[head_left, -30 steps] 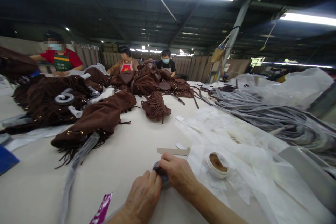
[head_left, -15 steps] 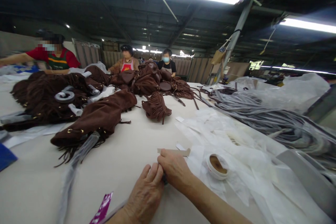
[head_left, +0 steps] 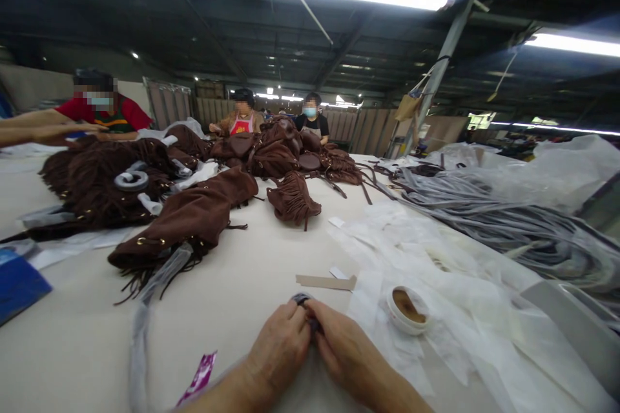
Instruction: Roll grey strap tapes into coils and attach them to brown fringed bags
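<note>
My left hand (head_left: 283,345) and my right hand (head_left: 339,342) meet above the table, fingers closed around a dark plastic-wrapped strap (head_left: 301,298). Only its curved end shows past the fingertips; the rest is hidden by my hands. To the left lies a brown fringed bag (head_left: 188,216) with brass eyelets. From it a strap in clear plastic sleeve (head_left: 138,335) runs down out of view. Just beyond my fingers rests a flat grey-beige strip (head_left: 324,282). Right of my right hand stands a round white tub (head_left: 407,311) with brown contents.
More brown fringed bags (head_left: 106,174) are heaped across the table's far side, with a small fringed pouch (head_left: 293,199) nearer. Crumpled white sheets (head_left: 465,290) and many wrapped straps (head_left: 494,213) cover the right. A blue box (head_left: 22,284) sits left. Several people work opposite.
Both hands have turned and drawn closer together, uncovering the flat strip and the dark curved end. The camera view has shifted slightly left. At far left, a co-worker's arms have moved.
</note>
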A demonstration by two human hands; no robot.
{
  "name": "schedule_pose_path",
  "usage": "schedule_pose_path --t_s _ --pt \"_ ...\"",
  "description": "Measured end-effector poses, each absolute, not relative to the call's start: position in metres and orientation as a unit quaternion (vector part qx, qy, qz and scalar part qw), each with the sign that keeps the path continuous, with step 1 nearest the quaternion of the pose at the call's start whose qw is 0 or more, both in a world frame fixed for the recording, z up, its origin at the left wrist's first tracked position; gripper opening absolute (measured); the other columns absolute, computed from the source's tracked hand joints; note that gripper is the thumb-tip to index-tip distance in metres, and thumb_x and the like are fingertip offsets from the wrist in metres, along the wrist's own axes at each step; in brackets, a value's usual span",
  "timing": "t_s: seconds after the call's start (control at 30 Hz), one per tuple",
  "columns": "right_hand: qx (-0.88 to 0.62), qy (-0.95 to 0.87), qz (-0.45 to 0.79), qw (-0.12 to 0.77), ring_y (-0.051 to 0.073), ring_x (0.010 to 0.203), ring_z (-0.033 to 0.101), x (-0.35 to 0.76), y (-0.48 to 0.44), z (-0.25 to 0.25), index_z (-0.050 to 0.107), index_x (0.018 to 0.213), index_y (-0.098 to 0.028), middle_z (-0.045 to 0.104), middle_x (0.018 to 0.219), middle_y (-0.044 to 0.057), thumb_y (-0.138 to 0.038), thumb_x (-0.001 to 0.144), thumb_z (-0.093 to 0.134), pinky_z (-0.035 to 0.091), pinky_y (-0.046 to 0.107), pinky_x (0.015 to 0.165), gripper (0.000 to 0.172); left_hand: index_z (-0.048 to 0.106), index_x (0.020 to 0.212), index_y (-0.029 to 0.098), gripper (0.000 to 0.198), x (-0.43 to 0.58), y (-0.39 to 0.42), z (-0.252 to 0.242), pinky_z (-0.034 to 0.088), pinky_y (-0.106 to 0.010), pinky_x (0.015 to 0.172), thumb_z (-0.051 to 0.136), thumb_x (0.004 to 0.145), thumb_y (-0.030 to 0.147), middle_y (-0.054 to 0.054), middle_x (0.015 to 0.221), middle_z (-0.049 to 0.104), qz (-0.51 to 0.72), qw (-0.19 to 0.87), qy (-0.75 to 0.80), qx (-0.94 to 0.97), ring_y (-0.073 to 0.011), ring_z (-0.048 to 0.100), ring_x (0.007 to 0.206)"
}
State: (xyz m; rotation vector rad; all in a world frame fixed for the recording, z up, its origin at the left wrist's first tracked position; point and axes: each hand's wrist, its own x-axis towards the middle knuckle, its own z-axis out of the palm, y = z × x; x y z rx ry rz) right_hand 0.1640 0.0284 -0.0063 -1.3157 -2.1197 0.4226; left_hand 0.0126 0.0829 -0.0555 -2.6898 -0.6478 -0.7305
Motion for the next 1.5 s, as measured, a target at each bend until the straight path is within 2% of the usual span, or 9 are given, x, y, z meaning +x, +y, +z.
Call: schedule_pose_path --t_s 0.17,0.33,0.5,0.63,0.9,1.13,1.27,1.37,1.5 --pt "-0.486 -0.803 0.198 0.284 0.020 0.088 0.058 0.175 0.040 -0.020 0.058 0.093 -0.019 0.063 0.093 0.005 -0.005 0.081 0.049 0.045 0.030 0.078 0.021 0.061 0.083 0.016 0.011 -0.001 0.090 -0.027 0.046 -0.033 0.080 0.053 0.090 0.012 -0.004 0.086 0.066 -0.230 -0.004 -0.185 -0.955 -0.0202 0.058 0.084" --pt "-0.449 -0.830 0.219 0.251 0.017 0.082 0.057 0.192 0.054 -0.008 0.059 0.086 -0.020 0.062 0.087 0.001 -0.004 0.078 0.055 0.042 0.025 0.073 0.018 0.060 0.098 0.021 0.016 -0.026 0.115 0.006 0.040 -0.028 0.085 0.051 0.090 0.010 -0.001 0.091 0.065 -0.179 -0.193 -0.112 -0.958 -0.0156 0.056 0.087" --pt "-0.483 -0.840 0.173 0.178 0.020 0.086 0.060 0.187 0.054 0.005 0.061 0.092 -0.020 0.066 0.095 0.003 -0.008 0.077 0.056 0.044 0.027 0.074 0.020 0.055 0.081 0.018 0.017 -0.012 0.112 -0.011 0.037 -0.027 0.073 0.050 0.081 0.001 -0.001 0.078 0.060 -0.231 -0.163 -0.189 -0.940 -0.0178 0.051 0.081" --pt "-0.543 -0.807 0.141 0.183 0.021 0.085 0.062 0.171 0.049 -0.001 0.062 0.096 -0.019 0.066 0.098 0.007 -0.011 0.084 0.049 0.046 0.027 0.073 0.019 0.050 0.078 0.018 0.016 0.009 0.091 -0.033 0.036 -0.028 0.065 0.044 0.086 0.006 -0.003 0.076 0.059 -0.306 -0.129 -0.254 -0.909 -0.0185 0.048 0.073" --pt "-0.425 -0.860 0.143 0.245 0.017 0.080 0.058 0.191 0.054 -0.019 0.061 0.082 -0.019 0.062 0.087 0.003 -0.015 0.094 0.043 0.045 0.025 0.071 0.022 0.053 0.076 0.019 0.019 -0.012 0.106 -0.004 0.036 -0.030 0.082 0.070 0.077 0.012 0.002 0.080 0.064 -0.183 -0.109 -0.199 -0.957 -0.0177 0.051 0.086" --pt "-0.480 -0.848 0.125 0.187 0.022 0.084 0.060 0.187 0.052 -0.009 0.060 0.088 -0.017 0.065 0.091 0.007 -0.006 0.082 0.047 0.047 0.031 0.075 0.018 0.051 0.073 0.018 0.016 0.014 0.095 -0.036 0.036 -0.034 0.074 0.051 0.087 0.010 -0.002 0.073 0.061 -0.303 -0.022 -0.236 -0.923 -0.0183 0.051 0.074" --pt "-0.521 -0.804 0.168 0.232 0.023 0.085 0.061 0.178 0.045 -0.010 0.060 0.090 -0.017 0.066 0.093 0.008 -0.004 0.077 0.050 0.049 0.032 0.076 0.022 0.051 0.076 0.019 0.014 0.018 0.082 -0.040 0.037 -0.033 0.069 0.052 0.087 0.011 -0.002 0.072 0.060 -0.328 -0.041 -0.254 -0.909 -0.0197 0.051 0.071" --pt "-0.453 -0.819 0.224 0.271 0.019 0.092 0.060 0.183 0.045 -0.003 0.061 0.094 -0.021 0.064 0.099 0.003 -0.004 0.081 0.049 0.047 0.028 0.081 0.024 0.052 0.082 0.019 0.013 0.004 0.091 -0.020 0.041 -0.030 0.072 0.060 0.081 0.008 -0.002 0.082 0.063 -0.259 -0.097 -0.232 -0.932 -0.0189 0.054 0.078" --pt "-0.402 -0.845 0.232 0.264 0.017 0.092 0.059 0.196 0.051 0.004 0.060 0.089 -0.022 0.064 0.098 0.001 -0.005 0.085 0.052 0.045 0.026 0.082 0.020 0.053 0.089 0.019 0.017 -0.015 0.115 0.004 0.035 -0.034 0.096 0.066 0.081 0.013 -0.001 0.095 0.065 -0.175 -0.100 -0.126 -0.971 -0.0203 0.053 0.104"
